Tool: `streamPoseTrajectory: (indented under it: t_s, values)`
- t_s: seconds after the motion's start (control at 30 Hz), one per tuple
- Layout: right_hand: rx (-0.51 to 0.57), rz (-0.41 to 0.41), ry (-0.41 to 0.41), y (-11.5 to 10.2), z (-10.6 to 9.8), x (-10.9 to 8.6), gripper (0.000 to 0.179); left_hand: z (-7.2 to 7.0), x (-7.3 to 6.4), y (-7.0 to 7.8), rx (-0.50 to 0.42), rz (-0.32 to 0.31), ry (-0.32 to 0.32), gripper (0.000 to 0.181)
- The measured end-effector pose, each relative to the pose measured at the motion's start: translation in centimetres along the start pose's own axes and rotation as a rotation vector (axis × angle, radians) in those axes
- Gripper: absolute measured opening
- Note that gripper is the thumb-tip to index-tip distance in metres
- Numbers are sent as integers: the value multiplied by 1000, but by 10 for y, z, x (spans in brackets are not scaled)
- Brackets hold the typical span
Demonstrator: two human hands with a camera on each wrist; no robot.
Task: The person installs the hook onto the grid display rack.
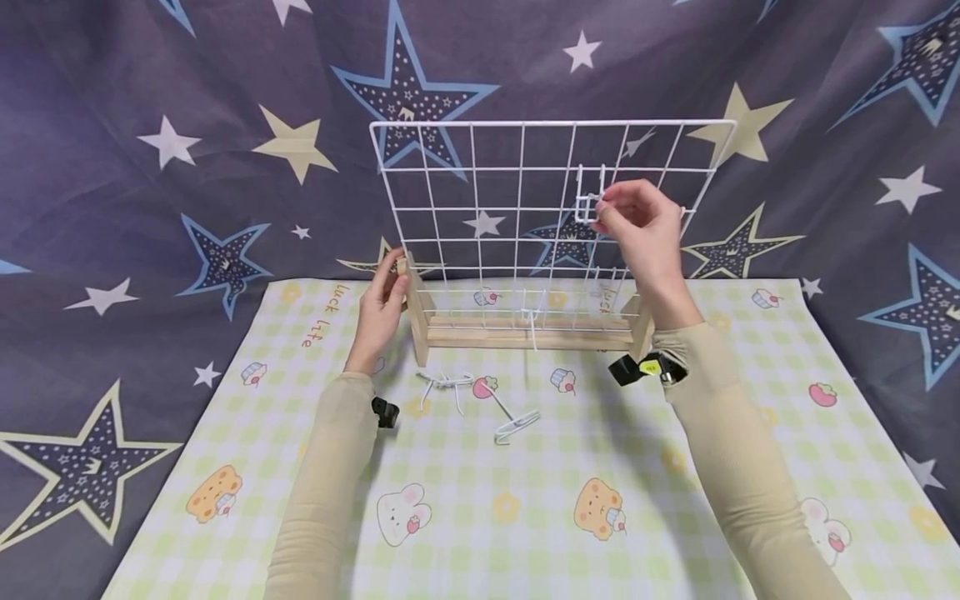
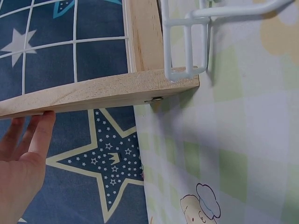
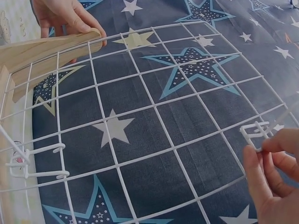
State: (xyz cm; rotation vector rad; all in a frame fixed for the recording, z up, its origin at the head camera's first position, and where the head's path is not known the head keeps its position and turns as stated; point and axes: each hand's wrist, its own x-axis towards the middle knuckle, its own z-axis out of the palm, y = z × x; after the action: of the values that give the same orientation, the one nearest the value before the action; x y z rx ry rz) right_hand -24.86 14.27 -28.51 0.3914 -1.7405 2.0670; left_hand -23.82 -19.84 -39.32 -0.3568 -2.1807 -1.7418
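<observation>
Presently, my right grip [image 1: 645,233] was pinching a white wire hook [image 1: 588,221] between thumb and fingertips. The hook was at the upper right of a white wire grid [image 1: 551,123], its small rectangular frame upright and its two prongs pointing up at the first crosswise wire below the top rail; I couldn't tell whether they had caught on it. My fingers covered part of it, so the direction of its rod was unclear to me.

My left grip [image 1: 381,312] was closed round the upper end of the left side of the wooden stand [image 1: 480,337], whose two sides flanked the grid's lower part.

Low on the grid, near its middle, a hanging hook [image 1: 534,329] pointed its rod out toward me. In front of the stand, two more lay on the table [image 1: 465,533]: a left hook [image 1: 446,383] near the stand's left foot, and a nearer hook [image 1: 517,427] whose rod slanted away from me and leftward. Behind everything hung a dark star-printed cloth [image 1: 517,50].
</observation>
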Motion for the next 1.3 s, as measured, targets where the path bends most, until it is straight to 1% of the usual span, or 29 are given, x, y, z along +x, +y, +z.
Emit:
streamPoseTrajectory:
  t_s: [0.13, 0.23, 0.4, 0.63, 0.83, 0.97, 1.1, 1.2, 1.3]
  values:
    - [4, -2, 4, 0, -2, -1, 11, 0, 0, 1, -3, 1, 1, 45]
    - [-34, -8, 2, 0, -4, -3, 11, 0, 0, 1, -1, 4, -2, 44]
    - [-98, 4, -26, -1, -7, -11, 11, 0, -1, 2, 8, 3, -4, 44]
    - [-116, 27, -108, -3, -9, -22, 11, 0, -1, 3, 17, 6, 5, 43]
    - [-146, 35, -156, -1, -10, -31, 11, 0, 0, 2, 6, -2, 7, 44]
    - [-152, 41, -204, 4, -11, -39, 13, 0, -1, 2, 7, 2, 7, 44]
    - [-183, 61, -278, 11, -11, -51, 12, 0, -1, 2, 23, 12, 7, 44]
    - [-211, 77, -323, 17, -11, -58, 12, 0, -1, 2, 19, 0, 5, 44]
    - [-226, 93, -348, 22, -11, -63, 11, 0, 0, 3, 11, -17, 1, 44]
